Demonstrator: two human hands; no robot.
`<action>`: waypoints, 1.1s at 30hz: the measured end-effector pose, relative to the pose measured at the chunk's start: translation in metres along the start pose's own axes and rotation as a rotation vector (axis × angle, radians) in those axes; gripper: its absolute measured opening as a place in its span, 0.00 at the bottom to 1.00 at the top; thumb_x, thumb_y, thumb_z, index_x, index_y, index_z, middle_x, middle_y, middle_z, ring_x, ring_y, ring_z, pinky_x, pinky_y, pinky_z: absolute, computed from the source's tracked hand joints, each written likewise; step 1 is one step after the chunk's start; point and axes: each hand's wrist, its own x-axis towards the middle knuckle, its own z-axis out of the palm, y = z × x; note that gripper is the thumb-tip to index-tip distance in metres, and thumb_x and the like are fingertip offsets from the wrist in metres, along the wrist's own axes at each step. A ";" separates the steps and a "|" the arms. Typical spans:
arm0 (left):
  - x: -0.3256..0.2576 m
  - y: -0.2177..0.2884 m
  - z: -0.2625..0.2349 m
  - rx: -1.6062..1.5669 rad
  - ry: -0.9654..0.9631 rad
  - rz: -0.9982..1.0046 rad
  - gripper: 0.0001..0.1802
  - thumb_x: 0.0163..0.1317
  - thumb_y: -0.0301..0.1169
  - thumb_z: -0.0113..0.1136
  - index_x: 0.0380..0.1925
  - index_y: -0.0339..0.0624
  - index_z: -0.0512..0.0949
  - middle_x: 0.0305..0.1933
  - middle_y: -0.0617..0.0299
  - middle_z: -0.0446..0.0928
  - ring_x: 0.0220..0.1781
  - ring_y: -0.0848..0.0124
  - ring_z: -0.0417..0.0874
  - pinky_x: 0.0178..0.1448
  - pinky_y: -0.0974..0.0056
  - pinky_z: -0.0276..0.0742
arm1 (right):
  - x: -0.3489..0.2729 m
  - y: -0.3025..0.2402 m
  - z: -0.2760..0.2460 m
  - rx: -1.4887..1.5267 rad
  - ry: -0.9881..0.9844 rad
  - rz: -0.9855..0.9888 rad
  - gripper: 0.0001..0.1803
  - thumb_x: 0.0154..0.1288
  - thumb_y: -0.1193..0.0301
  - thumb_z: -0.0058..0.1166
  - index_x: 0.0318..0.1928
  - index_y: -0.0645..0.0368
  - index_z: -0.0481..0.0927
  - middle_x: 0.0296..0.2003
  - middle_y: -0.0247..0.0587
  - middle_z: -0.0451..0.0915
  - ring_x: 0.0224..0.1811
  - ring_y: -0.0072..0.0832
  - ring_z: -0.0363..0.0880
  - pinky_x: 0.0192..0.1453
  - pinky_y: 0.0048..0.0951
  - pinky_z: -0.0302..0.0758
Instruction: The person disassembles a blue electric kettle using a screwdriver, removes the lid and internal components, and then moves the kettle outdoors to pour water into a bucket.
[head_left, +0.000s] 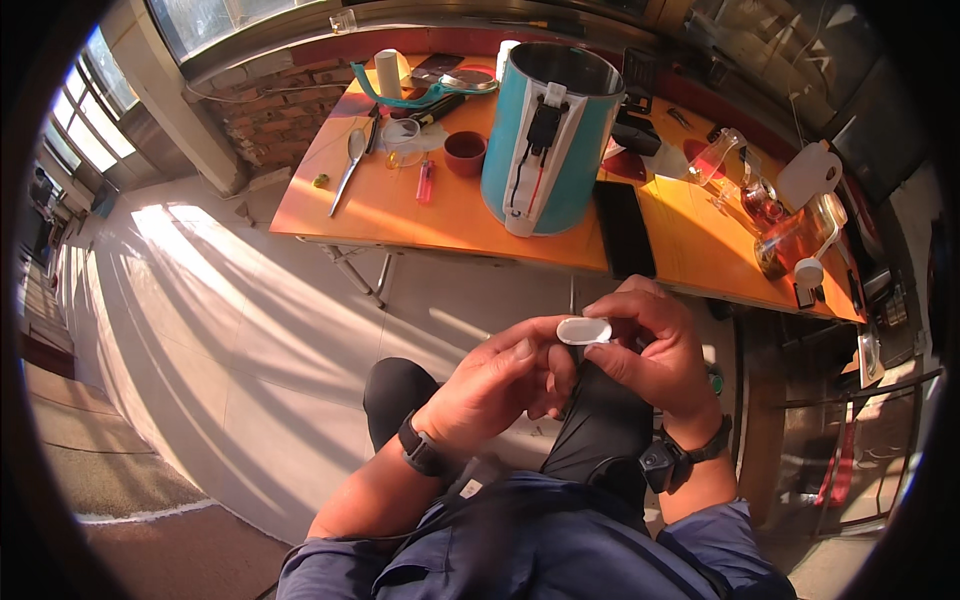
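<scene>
A small white oval plastic piece [584, 331] with a raised rim is pinched between the thumb and fingers of my right hand [650, 340]. From the other side my left hand [510, 372] reaches toward it, its index finger at the piece's left end. The left thumb stands apart from the piece, and the remaining left fingers curl loosely below. Both hands are above my lap, just in front of the table edge. Beyond them stands an open teal cylinder [500, 150], with a black switch-like part [545, 128] and black and red wires on its white strip.
On the orange table [400, 215] are a spoon [350, 165], a pink lighter [424, 182], a dark red cup [464, 153], a teal curved handle [400, 100] and a black phone-like slab [624, 228]. Glassware [790, 240] and a paper roll [810, 175] stand at right.
</scene>
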 end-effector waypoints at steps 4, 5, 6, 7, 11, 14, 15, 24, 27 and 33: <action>-0.012 0.003 -0.017 0.065 0.094 0.006 0.38 0.78 0.51 0.59 0.76 0.37 0.67 0.42 0.57 0.80 0.38 0.71 0.78 0.39 0.70 0.71 | -0.016 0.049 -0.048 0.159 0.326 0.219 0.17 0.71 0.74 0.70 0.58 0.59 0.84 0.43 0.26 0.85 0.38 0.10 0.74 0.41 0.17 0.70; -0.016 0.004 -0.021 0.076 0.116 0.028 0.38 0.78 0.51 0.59 0.76 0.37 0.67 0.42 0.57 0.80 0.37 0.71 0.78 0.38 0.69 0.71 | -0.018 0.083 -0.070 -0.133 0.421 0.251 0.18 0.71 0.73 0.70 0.59 0.59 0.84 0.39 0.24 0.82 0.35 0.10 0.73 0.37 0.16 0.69; -0.019 0.006 -0.025 0.083 0.140 0.059 0.38 0.78 0.51 0.59 0.76 0.36 0.67 0.42 0.56 0.80 0.37 0.70 0.78 0.37 0.69 0.71 | -0.011 0.099 -0.091 -0.300 0.455 0.361 0.17 0.71 0.72 0.70 0.58 0.59 0.85 0.34 0.23 0.79 0.33 0.10 0.72 0.34 0.16 0.68; -0.020 0.008 -0.027 0.098 0.168 0.073 0.38 0.77 0.51 0.59 0.76 0.35 0.67 0.41 0.56 0.79 0.35 0.70 0.78 0.36 0.70 0.70 | -0.008 0.114 -0.107 -0.434 0.492 0.413 0.16 0.71 0.71 0.69 0.57 0.59 0.86 0.32 0.24 0.78 0.31 0.11 0.71 0.33 0.18 0.68; -0.015 0.006 -0.031 0.127 0.235 0.090 0.38 0.77 0.52 0.59 0.75 0.34 0.69 0.39 0.56 0.79 0.32 0.70 0.77 0.35 0.69 0.71 | -0.006 0.181 -0.163 -0.602 0.537 0.424 0.19 0.69 0.66 0.71 0.57 0.59 0.87 0.29 0.26 0.77 0.28 0.16 0.73 0.33 0.25 0.72; -0.015 0.004 -0.036 0.173 0.273 0.100 0.37 0.78 0.53 0.56 0.74 0.35 0.70 0.37 0.57 0.78 0.32 0.70 0.77 0.33 0.70 0.72 | 0.011 0.196 -0.171 -0.608 0.503 0.469 0.21 0.67 0.62 0.71 0.57 0.57 0.88 0.29 0.32 0.80 0.30 0.23 0.78 0.37 0.29 0.76; -0.016 0.006 -0.038 0.176 0.280 0.102 0.37 0.78 0.53 0.56 0.74 0.35 0.70 0.37 0.57 0.78 0.32 0.70 0.77 0.33 0.70 0.72 | 0.021 0.192 -0.168 -0.650 0.495 0.488 0.22 0.66 0.62 0.71 0.57 0.57 0.88 0.30 0.35 0.82 0.32 0.26 0.80 0.40 0.30 0.78; -0.012 0.003 -0.047 0.163 0.336 0.080 0.36 0.77 0.49 0.60 0.73 0.33 0.70 0.38 0.58 0.79 0.34 0.70 0.79 0.34 0.70 0.74 | 0.037 0.210 -0.181 -0.877 0.432 0.456 0.24 0.64 0.55 0.69 0.56 0.54 0.88 0.38 0.48 0.89 0.41 0.43 0.89 0.50 0.41 0.84; -0.010 0.003 -0.049 0.154 0.354 0.063 0.35 0.77 0.47 0.61 0.72 0.33 0.70 0.39 0.57 0.79 0.35 0.70 0.80 0.36 0.70 0.74 | 0.034 0.203 -0.182 -0.880 0.462 0.462 0.25 0.64 0.55 0.70 0.57 0.54 0.88 0.37 0.47 0.88 0.41 0.41 0.89 0.49 0.41 0.84; -0.006 0.012 -0.046 0.269 0.409 0.048 0.31 0.78 0.44 0.59 0.70 0.32 0.71 0.42 0.57 0.81 0.38 0.71 0.82 0.39 0.69 0.75 | 0.007 0.178 -0.206 -0.881 0.621 0.377 0.21 0.70 0.58 0.67 0.57 0.56 0.88 0.31 0.40 0.85 0.33 0.32 0.85 0.43 0.35 0.80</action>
